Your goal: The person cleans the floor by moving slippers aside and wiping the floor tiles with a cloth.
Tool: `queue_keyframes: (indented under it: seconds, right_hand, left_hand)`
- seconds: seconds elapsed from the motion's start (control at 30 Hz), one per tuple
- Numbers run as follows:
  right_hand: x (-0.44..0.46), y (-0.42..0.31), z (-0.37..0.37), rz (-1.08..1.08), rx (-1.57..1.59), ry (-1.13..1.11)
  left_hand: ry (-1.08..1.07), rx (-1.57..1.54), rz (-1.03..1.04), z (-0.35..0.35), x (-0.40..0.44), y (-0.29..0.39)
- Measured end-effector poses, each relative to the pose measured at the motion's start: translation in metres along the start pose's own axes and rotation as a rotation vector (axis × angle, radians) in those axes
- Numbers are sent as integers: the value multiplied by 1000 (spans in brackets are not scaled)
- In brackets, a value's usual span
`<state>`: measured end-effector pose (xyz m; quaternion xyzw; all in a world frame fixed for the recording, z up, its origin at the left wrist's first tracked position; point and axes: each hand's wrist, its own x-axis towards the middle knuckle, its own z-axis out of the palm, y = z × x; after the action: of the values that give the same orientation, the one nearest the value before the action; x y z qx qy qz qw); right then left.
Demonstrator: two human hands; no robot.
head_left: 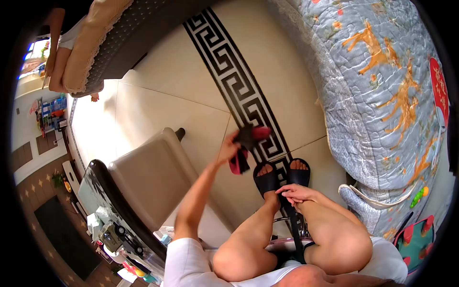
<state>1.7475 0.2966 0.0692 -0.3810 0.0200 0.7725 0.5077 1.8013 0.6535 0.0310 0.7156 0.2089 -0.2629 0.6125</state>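
Observation:
My left hand [232, 146] reaches out over the floor, closed around a black and dark-pink item [253, 136]. Motion blurs this item, and its kind is unclear; a second pink and black part [239, 162] hangs below the fingers. My right hand [296, 193] rests by my shins with its fingers stretched out and holds nothing that I can see. Near it a black strap [295, 234] runs down between my legs. Black open-toed slippers [266, 178] are on my feet.
A beige plastic box-like piece [148, 177] stands at left, beside a black-edged table [103, 179] bearing a toy car [114, 237]. At right is a sofa under a quilted cover [354, 95]. Another person's leg [60, 69] shows on the upper-left seat [114, 38].

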Motion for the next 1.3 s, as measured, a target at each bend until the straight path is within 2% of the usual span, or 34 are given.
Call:
queue_keyframes:
  seconds: [0.03,0.1,0.17,0.23,0.33,0.43,0.47,0.57,0.6,0.8,0.9,0.93,1.13,1.23,1.3]
  right_hand:
    - [-1,-1,-1,-4,14,2]
    - [-3,-1,-2,-8,57,21]
    - [-6,-4,0,-7,120,58]
    - [-5,1,-1,-25,128,67]
    - [-8,4,-4,-21,204,72]
    - [-12,1,-4,-34,225,88]
    - [-11,2,-5,-27,234,93]
    - [-9,8,-7,-48,276,87]
    - [-9,10,-9,-56,281,85]
    - [-11,11,-10,-64,296,99]
    - [-14,11,-11,-66,302,93]
    - [-13,14,-11,-88,334,86]
    - [-11,25,-13,-161,346,95]
    - [-9,30,-15,-161,347,69]
    - [-9,30,-15,-221,319,76]
  left_hand:
    - [-16,-78,-60,-20,21,22]
    - [101,-110,114,-52,57,73]
    - [242,-283,214,-75,91,108]
    - [345,-200,100,-105,128,128]
    - [527,-122,185,-132,176,119]
    - [907,917,80,-116,193,89]
    - [835,997,111,-113,189,83]
    - [790,996,440,-111,203,65]
    - [778,851,265,-105,212,59]
    - [781,946,296,-116,272,74]
    - [746,1003,432,-111,306,104]
    - [718,927,460,-105,315,118]
    - [434,1034,656,-67,339,171]
    - [315,1022,777,-27,348,191]
    - [234,1040,786,11,357,202]
